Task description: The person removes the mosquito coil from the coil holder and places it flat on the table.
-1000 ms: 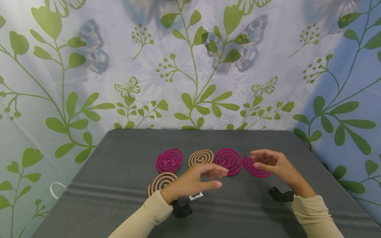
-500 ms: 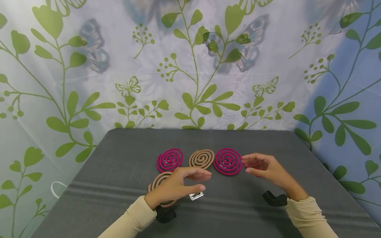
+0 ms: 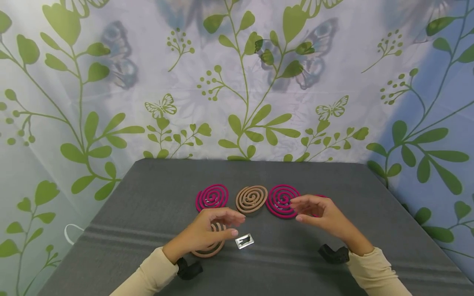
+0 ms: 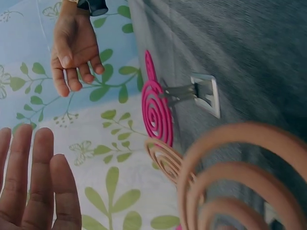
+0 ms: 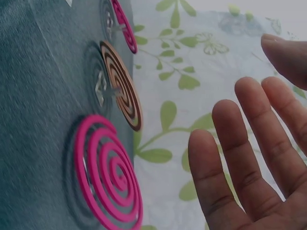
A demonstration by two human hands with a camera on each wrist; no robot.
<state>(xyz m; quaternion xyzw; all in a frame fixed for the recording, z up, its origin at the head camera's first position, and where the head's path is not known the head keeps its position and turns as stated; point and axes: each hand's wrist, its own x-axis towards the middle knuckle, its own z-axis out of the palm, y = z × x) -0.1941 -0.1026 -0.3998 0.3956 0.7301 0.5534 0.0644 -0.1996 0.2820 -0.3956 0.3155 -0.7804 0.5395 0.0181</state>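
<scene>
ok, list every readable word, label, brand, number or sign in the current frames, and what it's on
None readable in any view.
Pink coils, tan coils: no lettering visible.
Metal stand: a cut-out shape, no lettering visible.
Black wrist devices: any marking is too small to read.
Backdrop: printed leaves and butterflies, no words or numbers.
</scene>
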